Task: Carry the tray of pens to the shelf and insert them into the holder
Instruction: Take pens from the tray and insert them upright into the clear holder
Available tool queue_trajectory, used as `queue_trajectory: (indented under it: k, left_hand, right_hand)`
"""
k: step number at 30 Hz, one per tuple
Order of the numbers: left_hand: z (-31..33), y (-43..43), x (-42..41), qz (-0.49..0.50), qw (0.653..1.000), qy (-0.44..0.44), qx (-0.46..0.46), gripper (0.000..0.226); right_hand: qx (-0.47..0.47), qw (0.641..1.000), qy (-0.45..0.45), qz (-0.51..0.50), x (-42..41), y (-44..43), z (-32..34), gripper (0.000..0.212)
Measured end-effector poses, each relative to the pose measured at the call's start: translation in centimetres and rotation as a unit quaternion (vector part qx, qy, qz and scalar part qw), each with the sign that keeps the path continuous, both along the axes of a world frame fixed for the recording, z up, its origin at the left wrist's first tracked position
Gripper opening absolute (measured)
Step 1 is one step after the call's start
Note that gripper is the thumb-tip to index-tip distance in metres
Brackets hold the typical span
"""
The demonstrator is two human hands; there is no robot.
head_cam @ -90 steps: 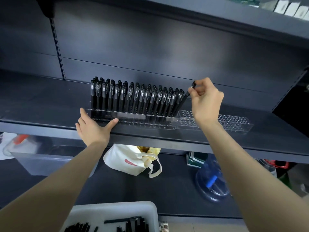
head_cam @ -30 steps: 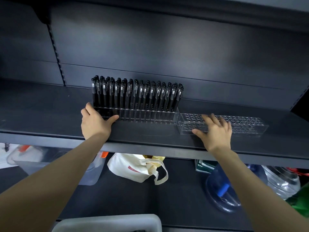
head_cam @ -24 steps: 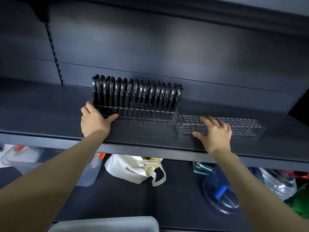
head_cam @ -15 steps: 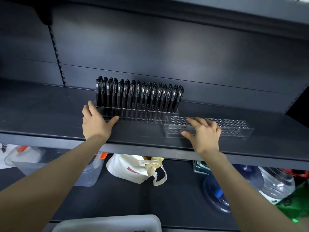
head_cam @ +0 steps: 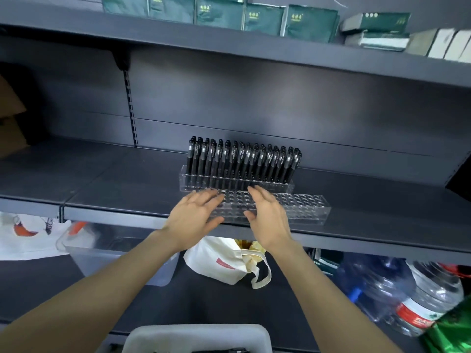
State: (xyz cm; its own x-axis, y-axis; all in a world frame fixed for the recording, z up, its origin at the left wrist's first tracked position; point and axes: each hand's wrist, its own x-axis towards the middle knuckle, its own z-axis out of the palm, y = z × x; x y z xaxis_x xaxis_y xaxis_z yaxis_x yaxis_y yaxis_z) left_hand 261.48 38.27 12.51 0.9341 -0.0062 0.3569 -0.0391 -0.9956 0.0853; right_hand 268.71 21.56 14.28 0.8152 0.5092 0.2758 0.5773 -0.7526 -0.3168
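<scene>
A clear plastic holder point(head_cam: 290, 186) packed with several upright black pens point(head_cam: 242, 161) stands on the dark shelf point(head_cam: 127, 179). A second, empty clear holder point(head_cam: 300, 207) with rows of holes lies right in front of it, near the shelf's front edge. My left hand point(head_cam: 196, 216) rests with straight fingers on the empty holder's left end. My right hand point(head_cam: 267, 215) lies flat on its middle, fingers stretched toward the full holder. The white tray's rim point(head_cam: 198, 336) shows at the bottom edge, with a few black pens barely visible inside.
Green boxes point(head_cam: 254, 17) line the upper shelf. Below the working shelf lie a white tote bag point(head_cam: 224, 263), a clear plastic bin point(head_cam: 114, 253), large water bottles point(head_cam: 397, 289) and a green packet point(head_cam: 451, 335) at the right.
The empty holder slid left, from beside the full holder to in front of it. My left hand left the full holder and came onto the empty one. The view tilted upward.
</scene>
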Motion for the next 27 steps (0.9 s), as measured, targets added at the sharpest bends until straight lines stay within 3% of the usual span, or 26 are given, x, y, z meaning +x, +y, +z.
queue_trajectory:
  k: [5, 8, 17, 23, 27]
  left_hand:
    - [0.3, 1.5, -1.0, 0.067, 0.996, 0.052, 0.026, 0.057]
    - [0.2, 2.6, -1.2, 0.089, 0.992, 0.084, 0.014, 0.059]
    - [0.7, 3.8, -0.6, 0.102, 0.985, 0.139, 0.024, 0.069]
    - [-1.2, 3.0, -5.2, 0.107, 0.993, -0.007, -0.058, 0.065]
    - [-6.2, 2.0, -10.8, 0.150, 0.976, 0.007, -0.157, 0.050]
  right_hand:
    - [-0.089, 0.992, -0.014, -0.083, 0.5, -2.1, 0.2, 0.059]
    - [-0.105, 0.992, 0.021, -0.072, 0.1, -1.8, -0.1, 0.061]
    - [-0.140, 0.987, 0.015, -0.078, 0.0, -0.7, 0.0, 0.067]
    - [-0.086, 0.996, 0.000, -0.022, -3.1, -0.1, -0.6, 0.063]
    - [-0.037, 0.999, 0.020, 0.003, -6.5, 0.5, -4.2, 0.051]
